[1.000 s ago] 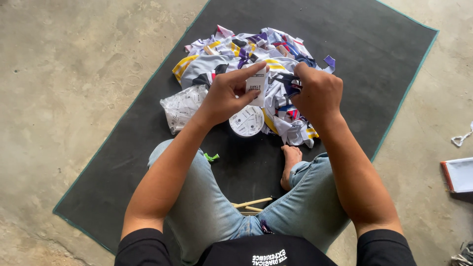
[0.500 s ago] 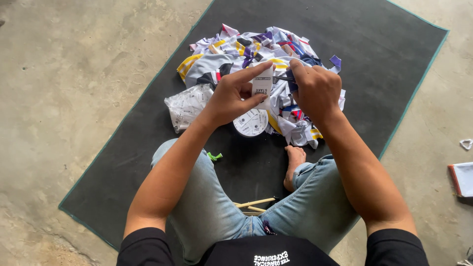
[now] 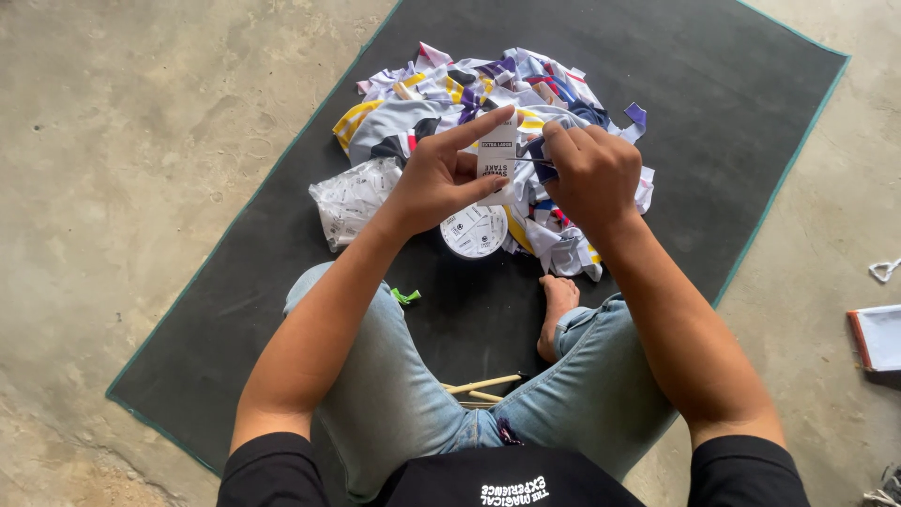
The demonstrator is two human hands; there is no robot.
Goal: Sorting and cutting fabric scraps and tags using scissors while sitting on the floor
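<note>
Pinching white tag point(image 3: 496, 160) upright in left hand point(image 3: 439, 180), right hand point(image 3: 589, 174) closing just beside, gripping something thin at its right edge, over fabric pile point(image 3: 450, 103).

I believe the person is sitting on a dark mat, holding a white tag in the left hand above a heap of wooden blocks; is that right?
Not quite: the head view shows a heap of colourful cloth scraps, not wooden blocks. The rest stands: the person sits on the dark mat, and the left hand holds the white tag above it.
</note>
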